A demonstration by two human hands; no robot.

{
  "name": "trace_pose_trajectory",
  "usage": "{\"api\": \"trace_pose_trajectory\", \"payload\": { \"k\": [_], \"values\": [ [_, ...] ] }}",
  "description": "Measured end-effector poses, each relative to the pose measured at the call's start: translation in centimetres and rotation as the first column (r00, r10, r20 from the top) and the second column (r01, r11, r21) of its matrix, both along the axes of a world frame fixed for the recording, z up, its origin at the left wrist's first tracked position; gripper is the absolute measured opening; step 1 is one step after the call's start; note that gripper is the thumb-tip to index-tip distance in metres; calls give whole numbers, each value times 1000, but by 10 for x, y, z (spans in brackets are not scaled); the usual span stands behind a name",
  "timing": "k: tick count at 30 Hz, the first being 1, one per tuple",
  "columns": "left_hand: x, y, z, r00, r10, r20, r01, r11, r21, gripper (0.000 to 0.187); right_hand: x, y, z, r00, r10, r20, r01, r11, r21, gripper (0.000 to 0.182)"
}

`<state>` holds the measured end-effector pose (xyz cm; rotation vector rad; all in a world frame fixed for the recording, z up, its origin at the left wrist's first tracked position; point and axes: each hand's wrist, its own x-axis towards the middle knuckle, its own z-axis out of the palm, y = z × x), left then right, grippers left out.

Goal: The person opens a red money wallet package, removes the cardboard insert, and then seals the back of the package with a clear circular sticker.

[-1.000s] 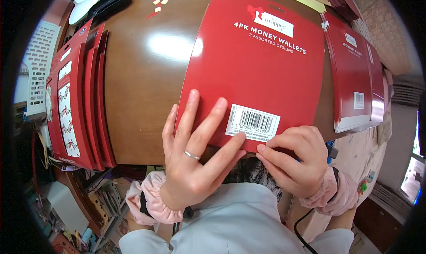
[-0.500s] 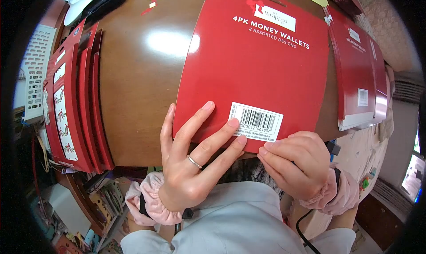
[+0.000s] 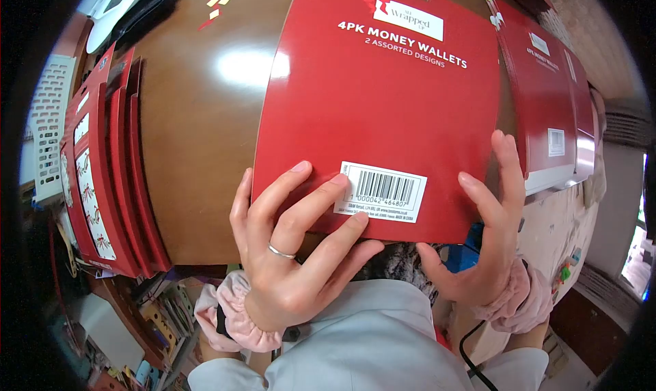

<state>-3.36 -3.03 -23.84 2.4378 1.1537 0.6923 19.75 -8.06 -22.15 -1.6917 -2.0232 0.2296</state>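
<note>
A red money wallet pack [image 3: 376, 128] lies on the brown table in front of me, its printed back facing up. Near its lower edge is a white barcode label [image 3: 384, 191]. My left hand [image 3: 294, 247] rests on the lower left of the pack with fingers spread, two fingertips touching the label's left side. A ring shows on one finger. At the lower right corner, my right hand [image 3: 482, 234] has its fingers apart, thumb just below the edge; nothing is held in it. Whether its fingertips touch the pack cannot be told.
Similar red packs [image 3: 106, 179] stand in a row on the left. More red packs [image 3: 553, 111] lie at the right. Small yellow and red paper scraps [image 3: 214, 13] are at the table's back, beside a black case [image 3: 142, 11]. A white perforated rack [image 3: 50, 111] stands far left.
My right hand has let go of the pack's lower right corner and spread its fingers, moving slightly right. My left hand stays on the pack; the view has shifted a little.
</note>
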Motion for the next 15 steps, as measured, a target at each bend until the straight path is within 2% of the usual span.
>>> {"api": "trace_pose_trajectory", "payload": {
  "k": [4, 7, 8, 15],
  "values": [
    [1, 0, 1, 1000, 2, -4, -2, 1000, 5, 40, 7, -1, 3, 996, 8, -91, -20, 991, -134, 86],
    [2, 0, 2, 1000, -3, -14, 3, 1000, -1, 41, 8, -3, 5, 1000, 23, -15, -25, 976, -218, 83],
    [2, 0, 2, 1000, -6, -16, 6, 1000, -1, 41, 8, -4, 5, 1000, 22, -15, -24, 977, -212, 77],
    [5, 0, 3, 999, -12, -39, 13, 1000, 22, 43, 12, -3, 2, 996, 83, 14, -79, 979, -187, 71]
  ]
}}
